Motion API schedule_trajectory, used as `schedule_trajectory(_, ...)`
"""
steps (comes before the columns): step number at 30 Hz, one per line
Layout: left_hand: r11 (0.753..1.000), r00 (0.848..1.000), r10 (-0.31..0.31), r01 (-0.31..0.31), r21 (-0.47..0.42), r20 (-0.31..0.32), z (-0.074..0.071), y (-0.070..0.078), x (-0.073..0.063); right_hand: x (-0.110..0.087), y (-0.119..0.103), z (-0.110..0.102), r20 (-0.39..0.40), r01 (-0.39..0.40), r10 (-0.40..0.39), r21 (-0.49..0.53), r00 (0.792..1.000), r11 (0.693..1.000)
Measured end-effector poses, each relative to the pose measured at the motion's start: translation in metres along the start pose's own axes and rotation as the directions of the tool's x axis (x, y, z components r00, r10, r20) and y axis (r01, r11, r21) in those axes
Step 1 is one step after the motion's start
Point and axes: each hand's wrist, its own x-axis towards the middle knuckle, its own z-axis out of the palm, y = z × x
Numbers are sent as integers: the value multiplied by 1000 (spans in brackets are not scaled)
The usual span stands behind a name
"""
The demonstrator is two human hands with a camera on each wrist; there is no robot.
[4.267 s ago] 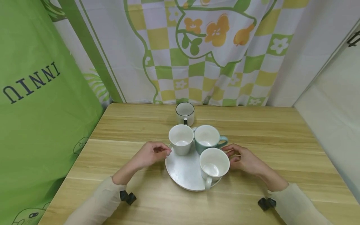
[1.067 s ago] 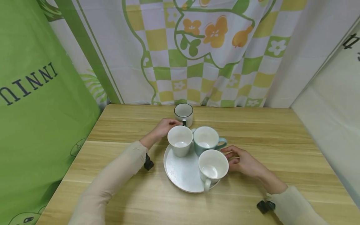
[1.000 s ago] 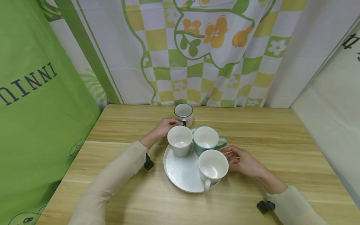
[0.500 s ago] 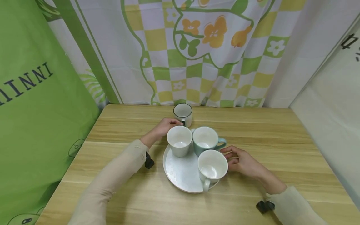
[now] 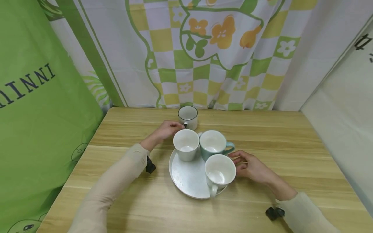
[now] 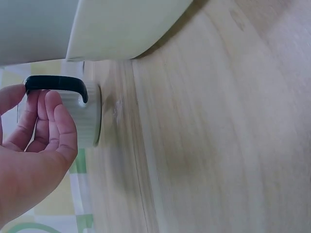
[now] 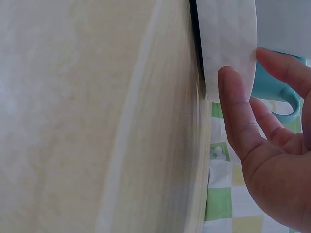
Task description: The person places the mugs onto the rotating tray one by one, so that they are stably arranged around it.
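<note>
My left hand (image 5: 166, 130) pinches the black handle (image 6: 57, 83) of a white mug with a dark rim (image 5: 192, 125), which stands on the table behind the tray. In the left wrist view, the thumb is at the handle's end and the fingers lie along its inner side. Fairly straight fingers of my right hand (image 5: 254, 166) touch the side wall (image 7: 228, 39) of a round white tray (image 5: 186, 178). Three mugs stand upright on that tray: a tapered white mug (image 5: 186, 154), a teal mug (image 5: 207, 153) with a white inside, and a wide white mug (image 5: 216, 182) at the front.
Beneath everything is a wooden table (image 5: 140, 200). A checked curtain (image 5: 186, 61) hangs behind its far edge, and green cloth (image 5: 43, 129) hangs on the left. The tapered mug is close to the left hand.
From the tray's left side, my left hand has moved back to the dark-rimmed mug. That mug has since shifted slightly left, its handle turned leftward. The right hand has stayed at the tray.
</note>
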Motion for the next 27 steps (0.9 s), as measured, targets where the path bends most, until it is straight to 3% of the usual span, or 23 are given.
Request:
schedule_trajectory(8, 1000, 1000, 24, -24, 12, 1, -1, -3, 0, 0, -1, 0, 6, -14, 14, -5, 1000, 1000)
schedule_trajectory(17, 994, 1000, -2, 1, -107, -11, -11, -9, 1, 0, -1, 0, 22, -24, 24, 20, 999, 1000)
schedule_trajectory(23, 991, 999, -22, 19, -131, -26, -16, -10, -1, 1, 0, 0, 21, -29, 29, 17, 999, 999)
schedule_trajectory(27, 985, 1000, -27, 28, -172, 8, -15, -9, -1, 1, -1, 0, 2, -23, 23, 3, 1000, 1000)
